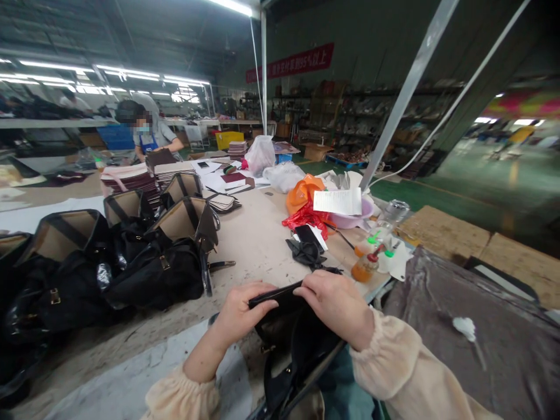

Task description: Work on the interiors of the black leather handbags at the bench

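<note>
Work in hand: one black bag (pixel 284 312), held at the near edge of the table (pixel 258 239), over the wearer's lap. Left hand (pixel 245 306) is closed on one end of the bag's dark upper edge, thumb along the top; right hand (pixel 335 297) pinches the other end, fingertips bent over it. Edge runs nearly straight between the two; the body hangs below in loose folds, a small metal fitting (pixel 268 349) showing at its left. Whether any seam or glue line lies under the fingers cannot be told. To the left, a group of black bags (pixel 144 283) sits on the table, several with tan inner sides open upward, gold-coloured buckles (pixel 164 262) on at least two fronts. Progress, as judged: the held piece is already sewn or joined into bag form, with its edge being worked and not yet set down; those in the group look assembled, but whether they await the same step or have had it is unclear. Stacked panels (pixel 131 179) farther back suggest more parts remain. Bottles of orange liquid (pixel 365 267) stand to the right, near the right hand but untouched; contents unidentified. Count of bags uncertain, overlap heavy.
</note>
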Action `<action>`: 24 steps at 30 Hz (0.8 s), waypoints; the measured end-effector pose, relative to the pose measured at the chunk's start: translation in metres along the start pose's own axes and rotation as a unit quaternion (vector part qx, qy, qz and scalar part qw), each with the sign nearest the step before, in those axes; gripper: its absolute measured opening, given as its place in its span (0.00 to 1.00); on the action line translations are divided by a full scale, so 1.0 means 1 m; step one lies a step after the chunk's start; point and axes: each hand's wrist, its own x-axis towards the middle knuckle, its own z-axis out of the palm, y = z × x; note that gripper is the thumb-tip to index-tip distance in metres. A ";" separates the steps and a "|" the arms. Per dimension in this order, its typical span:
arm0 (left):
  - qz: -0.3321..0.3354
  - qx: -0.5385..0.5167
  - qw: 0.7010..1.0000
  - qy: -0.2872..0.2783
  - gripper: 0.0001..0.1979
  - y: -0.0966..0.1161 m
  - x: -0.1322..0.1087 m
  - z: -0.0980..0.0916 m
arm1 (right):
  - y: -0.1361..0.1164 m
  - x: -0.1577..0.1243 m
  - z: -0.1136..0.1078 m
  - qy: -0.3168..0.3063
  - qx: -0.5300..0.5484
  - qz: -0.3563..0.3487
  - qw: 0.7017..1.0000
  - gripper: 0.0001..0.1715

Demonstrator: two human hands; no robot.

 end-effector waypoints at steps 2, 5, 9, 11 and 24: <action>-0.006 0.016 1.000 0.018 0.10 0.000 -0.001 0.002 | 0.000 0.000 0.000 0.001 -0.001 0.003 1.000 0.18; -0.014 0.041 0.998 0.044 0.09 0.001 -0.002 0.005 | 0.000 0.000 0.000 -0.003 0.001 0.008 1.000 0.18; -0.019 0.058 0.997 0.039 0.08 0.000 -0.003 0.008 | 0.001 0.001 -0.001 -0.010 0.003 0.019 1.000 0.18; -0.020 0.070 0.996 0.042 0.09 -0.003 -0.004 0.008 | 0.000 0.001 -0.001 -0.012 0.002 0.019 1.000 0.18; 0.052 0.116 0.991 0.032 0.18 -0.010 -0.003 0.009 | 0.000 -0.002 -0.004 0.008 0.007 0.008 1.000 0.16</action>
